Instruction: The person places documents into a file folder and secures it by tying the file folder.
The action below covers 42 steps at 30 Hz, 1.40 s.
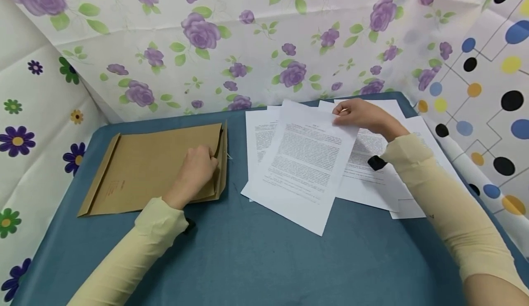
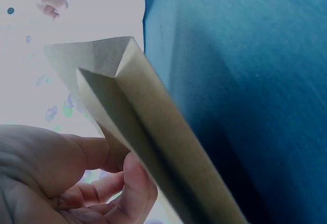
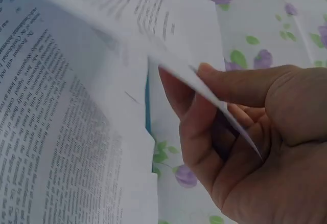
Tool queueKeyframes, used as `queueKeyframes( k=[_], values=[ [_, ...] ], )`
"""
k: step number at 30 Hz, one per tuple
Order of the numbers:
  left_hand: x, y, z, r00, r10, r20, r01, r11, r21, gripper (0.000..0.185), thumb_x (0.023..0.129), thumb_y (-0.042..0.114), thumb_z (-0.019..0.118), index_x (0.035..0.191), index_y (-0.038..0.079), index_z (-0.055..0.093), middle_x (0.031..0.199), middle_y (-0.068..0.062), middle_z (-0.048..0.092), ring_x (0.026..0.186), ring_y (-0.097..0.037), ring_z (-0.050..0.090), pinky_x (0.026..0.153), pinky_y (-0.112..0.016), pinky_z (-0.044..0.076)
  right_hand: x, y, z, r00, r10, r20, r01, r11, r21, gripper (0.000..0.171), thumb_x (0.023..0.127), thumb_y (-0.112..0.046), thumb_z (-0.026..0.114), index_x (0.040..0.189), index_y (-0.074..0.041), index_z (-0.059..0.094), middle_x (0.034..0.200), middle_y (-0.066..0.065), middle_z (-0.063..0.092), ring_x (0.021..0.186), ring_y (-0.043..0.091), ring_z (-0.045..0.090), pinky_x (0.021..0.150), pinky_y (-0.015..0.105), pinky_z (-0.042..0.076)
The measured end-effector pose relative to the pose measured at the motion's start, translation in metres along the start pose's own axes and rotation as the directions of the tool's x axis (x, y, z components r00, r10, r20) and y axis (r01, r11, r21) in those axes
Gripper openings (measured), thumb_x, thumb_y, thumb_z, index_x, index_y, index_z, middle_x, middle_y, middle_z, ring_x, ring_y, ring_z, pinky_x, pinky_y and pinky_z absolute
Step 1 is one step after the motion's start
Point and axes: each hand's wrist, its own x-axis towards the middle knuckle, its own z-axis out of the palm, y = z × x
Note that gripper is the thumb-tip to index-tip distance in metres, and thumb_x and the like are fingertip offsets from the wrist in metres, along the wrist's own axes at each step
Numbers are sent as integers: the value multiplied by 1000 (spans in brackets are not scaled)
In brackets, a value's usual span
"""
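A brown paper envelope (image 1: 157, 168) lies on the left of the table, its mouth facing right. My left hand (image 1: 193, 172) pinches the upper layer at that mouth; in the left wrist view the thumb and curled fingers grip the paper edge (image 2: 117, 132), and the opening gapes. On the right, my right hand (image 1: 363, 116) pinches the top right corner of a printed sheet (image 1: 303, 163) between thumb and fingers. That sheet is tilted over other printed pages (image 1: 368, 177). From the right wrist, the held sheet's edge (image 3: 179, 75) runs between thumb and fingers.
A blue-green cloth covers the table (image 1: 264, 260). More printed sheets (image 1: 260, 131) show behind the held one, to its left. Flower-patterned fabric (image 1: 248, 44) hangs along the back, and dotted fabric (image 1: 487, 113) stands at the right side.
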Motion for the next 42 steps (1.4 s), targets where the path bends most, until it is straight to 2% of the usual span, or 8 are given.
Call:
queueKeyframes(
  k=[5,9,16,25,29,34,38,42],
  values=[
    [2,1,-4,1000,-24,17,25,999,-29,44,93,-4,52,58,15,32,55,4,23,47,-13,30,48,-27,28,-16,-2,-13,997,25,73,-40,978,207,40,97,-8,70,133,6,60,109,8,72,84,20,72,71,31,58],
    [3,2,-6,999,-29,29,30,999,-42,43,92,-3,52,58,15,32,55,4,23,49,-12,26,49,-28,26,-26,-5,-19,996,31,83,-58,937,345,33,99,-9,69,129,3,63,105,10,75,84,26,75,70,36,61],
    [4,0,-7,998,-39,45,42,998,-51,37,90,-1,53,60,14,37,53,2,29,48,-13,30,50,-28,27,-42,-18,-25,1000,25,-1,-21,863,505,16,101,-19,67,111,-6,71,104,7,76,82,21,75,66,32,60],
    [7,0,-7,997,-49,63,52,997,-57,36,86,-1,52,59,16,35,51,2,33,45,-13,34,48,-28,26,-49,-42,-9,985,-1,-171,112,761,639,29,99,-21,70,119,0,63,107,6,75,86,19,75,67,31,60],
    [7,0,-7,996,-56,71,60,997,-50,32,87,0,52,60,14,41,51,0,42,46,-14,41,49,-28,31,-47,-55,9,948,-16,-319,227,736,638,33,99,-17,70,123,5,61,105,7,75,84,19,75,67,29,60],
    [7,3,-8,996,-53,71,57,997,-51,33,87,1,52,59,14,41,50,1,42,45,-14,40,49,-28,29,-45,-68,35,855,-62,-516,359,789,499,37,100,-13,67,129,9,64,106,10,76,84,16,75,69,26,59],
    [7,3,-8,996,-43,80,48,997,-58,38,86,0,51,55,16,35,47,2,37,43,-13,34,48,-27,24,-46,-77,53,800,-112,-589,434,786,441,35,101,-12,64,129,9,66,115,19,73,89,18,75,71,26,60],
    [8,3,-8,996,-42,81,47,997,-58,40,86,0,51,53,16,35,46,3,34,42,-12,30,48,-27,22,-47,-84,66,774,-111,-623,443,797,409,33,102,-13,63,126,9,67,117,22,72,88,19,75,70,28,60]
  ],
)
